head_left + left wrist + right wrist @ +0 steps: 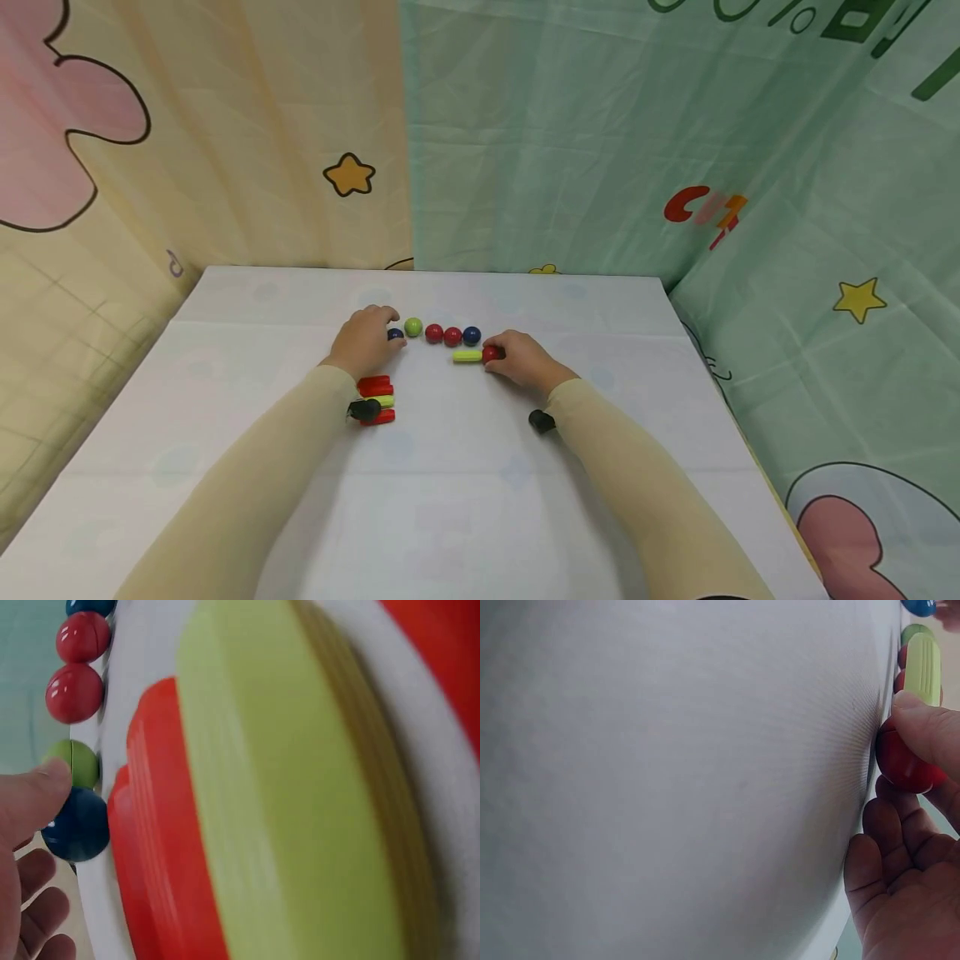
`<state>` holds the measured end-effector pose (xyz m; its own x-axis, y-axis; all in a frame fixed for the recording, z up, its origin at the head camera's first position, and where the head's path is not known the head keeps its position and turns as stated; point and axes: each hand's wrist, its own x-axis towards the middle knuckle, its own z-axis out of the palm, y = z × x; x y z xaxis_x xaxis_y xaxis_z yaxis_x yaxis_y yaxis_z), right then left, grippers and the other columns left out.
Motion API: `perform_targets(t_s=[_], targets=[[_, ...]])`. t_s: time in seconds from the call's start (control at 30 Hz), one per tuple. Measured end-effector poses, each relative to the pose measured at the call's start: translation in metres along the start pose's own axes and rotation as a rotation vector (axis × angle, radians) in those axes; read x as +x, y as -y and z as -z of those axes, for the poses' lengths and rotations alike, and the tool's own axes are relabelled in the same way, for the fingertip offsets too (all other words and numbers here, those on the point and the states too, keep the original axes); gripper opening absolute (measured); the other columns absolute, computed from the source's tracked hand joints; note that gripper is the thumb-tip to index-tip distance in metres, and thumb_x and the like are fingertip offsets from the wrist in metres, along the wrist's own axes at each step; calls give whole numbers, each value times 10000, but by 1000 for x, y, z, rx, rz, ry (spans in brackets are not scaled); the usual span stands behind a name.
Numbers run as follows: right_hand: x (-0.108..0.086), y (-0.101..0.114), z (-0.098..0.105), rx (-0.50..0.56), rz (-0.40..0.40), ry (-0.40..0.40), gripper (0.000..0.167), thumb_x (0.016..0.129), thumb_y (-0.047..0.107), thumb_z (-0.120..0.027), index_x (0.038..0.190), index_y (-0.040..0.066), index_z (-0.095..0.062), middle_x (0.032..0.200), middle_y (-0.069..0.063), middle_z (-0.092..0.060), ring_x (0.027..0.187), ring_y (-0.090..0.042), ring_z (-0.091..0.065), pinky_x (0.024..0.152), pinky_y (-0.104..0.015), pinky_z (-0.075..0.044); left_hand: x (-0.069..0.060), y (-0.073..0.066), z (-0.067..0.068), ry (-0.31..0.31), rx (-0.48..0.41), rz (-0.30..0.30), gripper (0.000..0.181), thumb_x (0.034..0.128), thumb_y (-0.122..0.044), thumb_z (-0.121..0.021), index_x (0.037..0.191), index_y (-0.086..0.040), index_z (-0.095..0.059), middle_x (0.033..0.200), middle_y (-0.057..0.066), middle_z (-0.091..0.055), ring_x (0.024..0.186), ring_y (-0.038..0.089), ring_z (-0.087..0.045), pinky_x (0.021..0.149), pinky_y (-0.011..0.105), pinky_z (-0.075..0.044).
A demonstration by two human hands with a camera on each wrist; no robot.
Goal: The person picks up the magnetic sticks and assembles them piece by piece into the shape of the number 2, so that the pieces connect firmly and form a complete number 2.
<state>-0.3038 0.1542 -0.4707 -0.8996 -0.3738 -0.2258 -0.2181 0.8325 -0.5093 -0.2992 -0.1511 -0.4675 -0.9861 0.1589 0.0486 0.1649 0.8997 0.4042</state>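
At the left end of a row of balls, my left hand [365, 340] has its thumb and a finger around a dark blue ball [395, 334]; the left wrist view shows the thumb by this blue ball [76, 825], in front of a green ball [85, 763]. My right hand [522, 360] pinches a red ball [491, 354], its thumb lying over the red ball [901, 759] in the right wrist view. A yellow-green stick [467, 357] lies left of that ball, end against it. Whether the right fingers also touch the stick, I cannot tell.
The row continues with a green ball [413, 327], two red balls [433, 333] and a dark blue ball [472, 336]. Several red and yellow-green sticks [377, 390] lie beside my left wrist. Patterned curtains [525, 150] stand behind the white table [450, 517].
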Motion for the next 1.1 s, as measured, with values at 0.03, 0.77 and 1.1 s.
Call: perform_targets(t_s=[0.03,0.77,1.1], targets=[[0,0,0,-2,3,-1,458,988,251,-756,1410,99,-663,1324,-109,-662,1170,-246,-594,1078,-421,-510,0,4,0,18,-3,10,488,973,-324,-764,1375,-81,-628,1315,176,-662,1171,374,-616,1070,552,-518],[0,1,-1,15,-5,-1,466,982,260,-765,1410,104,-666,1337,-115,-663,1173,-256,-588,1092,-428,-503,-7,0,9,150,-22,63,422,998,-281,-743,1370,-104,-652,1325,157,-698,1124,341,-632,1077,546,-520],[0,1,0,11,-8,-1,463,983,267,-764,1406,102,-670,1335,-115,-668,1173,-257,-592,1094,-433,-500,-7,-8,7,209,-28,32,457,998,-307,-733,1397,-105,-641,1348,147,-689,1127,329,-607,1090,546,-512]])
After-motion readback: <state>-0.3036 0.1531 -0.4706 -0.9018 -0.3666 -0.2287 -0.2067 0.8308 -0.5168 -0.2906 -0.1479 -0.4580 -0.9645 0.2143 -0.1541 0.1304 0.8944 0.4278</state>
